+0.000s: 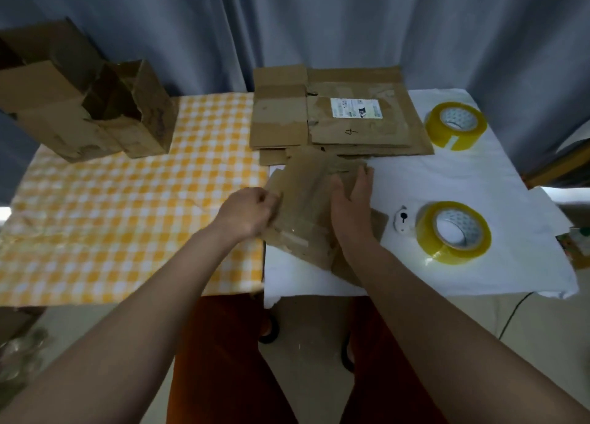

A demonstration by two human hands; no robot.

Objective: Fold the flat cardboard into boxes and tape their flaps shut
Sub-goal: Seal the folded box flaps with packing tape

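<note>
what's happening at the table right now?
A person is working a flat cardboard piece at the table's front edge. The left hand grips its left edge, and the right hand rests on it with fingers straight. It is not yet a box. More flat cardboard is stacked behind it. Folded boxes sit on the checked cloth at far left. Two rolls of yellow tape lie untouched on the right.

A makeshift home packing corner is showing: grey curtains (pixel 319 24) hanging behind a cloth-covered table (pixel 127 200) bearing tape rolls (pixel 455 121).
</note>
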